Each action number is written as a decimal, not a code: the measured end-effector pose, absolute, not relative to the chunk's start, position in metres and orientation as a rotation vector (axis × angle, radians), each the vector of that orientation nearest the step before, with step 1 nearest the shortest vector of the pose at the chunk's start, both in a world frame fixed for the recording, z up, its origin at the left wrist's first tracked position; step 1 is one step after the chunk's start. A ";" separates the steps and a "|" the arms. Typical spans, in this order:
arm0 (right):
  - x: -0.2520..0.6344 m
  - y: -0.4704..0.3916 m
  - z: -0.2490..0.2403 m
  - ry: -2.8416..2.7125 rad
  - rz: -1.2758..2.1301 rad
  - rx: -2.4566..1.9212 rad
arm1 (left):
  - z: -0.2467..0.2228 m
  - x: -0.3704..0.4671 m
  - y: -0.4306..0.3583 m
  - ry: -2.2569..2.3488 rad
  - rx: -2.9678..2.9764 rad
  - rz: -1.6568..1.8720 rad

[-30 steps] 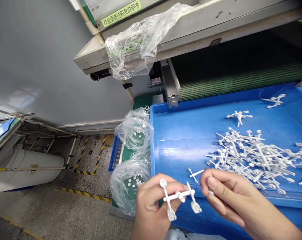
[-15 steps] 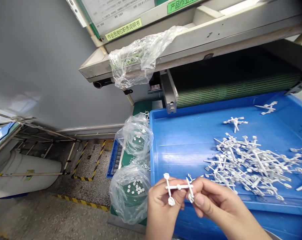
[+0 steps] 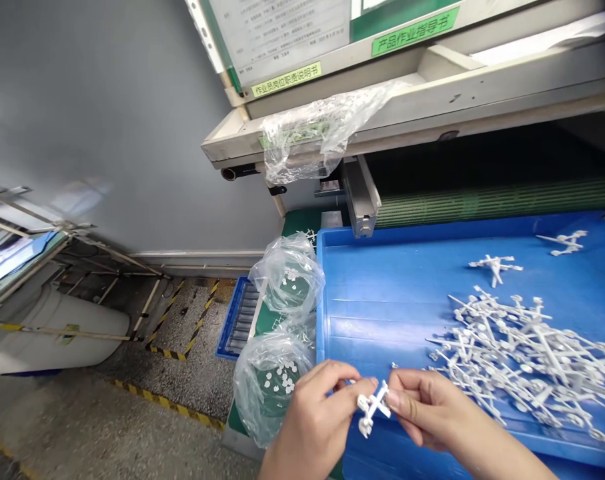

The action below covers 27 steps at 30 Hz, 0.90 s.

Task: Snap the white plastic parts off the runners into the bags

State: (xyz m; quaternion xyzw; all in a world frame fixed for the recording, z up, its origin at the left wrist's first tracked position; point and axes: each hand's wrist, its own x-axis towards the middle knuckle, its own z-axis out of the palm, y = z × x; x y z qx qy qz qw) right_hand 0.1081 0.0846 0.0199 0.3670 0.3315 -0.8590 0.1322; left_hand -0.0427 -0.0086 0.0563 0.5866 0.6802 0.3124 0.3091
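Note:
Between my two hands is a small white plastic sprue piece [image 3: 377, 403], a crossed shape with little rounded ends, tilted toward the camera. My left hand [image 3: 319, 410] is closed, its fingers at the left side of the piece. From the right, my right hand [image 3: 427, 407] pinches it between thumb and fingers. Parts of the piece are hidden behind the fingertips. Just beyond my right hand, a pile of similar white sprue pieces [image 3: 527, 360] lies in a large blue tray [image 3: 372, 287].
Left of the tray, two clear plastic bags [image 3: 247, 393] hold small white round parts on a green surface [image 3: 295, 223]. A green conveyor belt [image 3: 492, 203] meets the tray's far side. Above it runs a shelf [image 3: 407, 127] with a crumpled plastic bag [image 3: 302, 143] hanging over its edge.
The sprue piece has turned from lying broadside across both hands to a tilted, more end-on position. My left hand has rolled over, its back now facing up. The view has shifted left.

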 end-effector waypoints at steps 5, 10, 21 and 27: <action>0.102 0.065 0.012 0.873 -2.476 0.950 | 0.057 -0.048 -0.034 1.840 1.590 0.859; 0.082 0.046 0.012 1.147 -2.387 0.959 | 0.063 -0.055 -0.060 1.893 1.489 0.681; 0.041 0.018 0.035 1.546 -2.315 0.932 | 0.065 -0.068 -0.115 2.073 1.182 0.824; 0.028 0.007 0.040 2.042 -1.910 0.986 | 0.060 -0.073 -0.120 2.140 1.239 0.674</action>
